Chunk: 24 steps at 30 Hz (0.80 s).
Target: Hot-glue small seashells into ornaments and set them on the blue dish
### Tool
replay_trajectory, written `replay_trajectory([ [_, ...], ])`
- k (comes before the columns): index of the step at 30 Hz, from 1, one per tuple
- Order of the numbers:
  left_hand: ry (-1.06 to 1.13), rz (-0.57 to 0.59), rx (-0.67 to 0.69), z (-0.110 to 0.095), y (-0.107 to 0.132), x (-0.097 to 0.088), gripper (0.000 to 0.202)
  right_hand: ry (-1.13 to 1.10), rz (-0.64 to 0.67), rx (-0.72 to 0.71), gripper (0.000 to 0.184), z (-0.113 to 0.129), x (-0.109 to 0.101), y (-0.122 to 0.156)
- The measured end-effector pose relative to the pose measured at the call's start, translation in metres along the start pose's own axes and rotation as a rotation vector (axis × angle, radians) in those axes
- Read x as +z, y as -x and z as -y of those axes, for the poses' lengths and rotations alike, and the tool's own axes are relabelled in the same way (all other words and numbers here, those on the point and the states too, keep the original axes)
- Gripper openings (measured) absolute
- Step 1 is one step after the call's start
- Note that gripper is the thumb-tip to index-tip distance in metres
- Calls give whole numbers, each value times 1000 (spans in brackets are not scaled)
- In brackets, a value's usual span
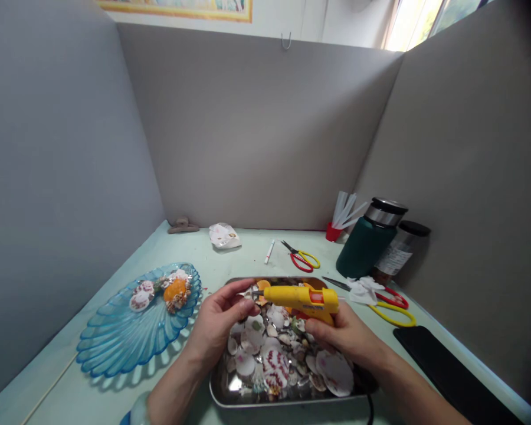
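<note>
Grips yellow glue gun point(303, 300) with clenched right hand point(343, 335) fingers; pinches small shell point(249, 293) at nozzle with left hand point(219, 323) fingers, over steel tray point(223, 396).

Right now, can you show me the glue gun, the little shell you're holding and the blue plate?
glue gun point(301, 298), head view, on its yellow body.
shell point(249, 291), head view, on the bit showing by the nozzle.
blue plate point(115, 345), head view, on its bare ribbed surface.
</note>
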<state>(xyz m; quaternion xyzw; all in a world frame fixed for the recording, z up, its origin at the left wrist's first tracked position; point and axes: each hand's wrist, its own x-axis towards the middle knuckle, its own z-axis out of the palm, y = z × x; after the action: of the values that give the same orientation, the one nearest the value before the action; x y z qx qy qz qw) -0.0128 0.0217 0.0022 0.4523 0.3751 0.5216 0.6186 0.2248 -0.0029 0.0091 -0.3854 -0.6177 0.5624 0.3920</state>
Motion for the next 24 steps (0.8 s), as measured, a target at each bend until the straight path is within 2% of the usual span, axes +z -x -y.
replay_trajectory([
  [6,48,0,-11,-3,1,3,38,14,13,-76,33,5,2,0],
  [12,74,31,-13,-5,0,3,35,18,34,-56,33,3,3,1],
  [24,108,38,-62,-8,3,4,36,8,17,-104,39,6,6,1],
])
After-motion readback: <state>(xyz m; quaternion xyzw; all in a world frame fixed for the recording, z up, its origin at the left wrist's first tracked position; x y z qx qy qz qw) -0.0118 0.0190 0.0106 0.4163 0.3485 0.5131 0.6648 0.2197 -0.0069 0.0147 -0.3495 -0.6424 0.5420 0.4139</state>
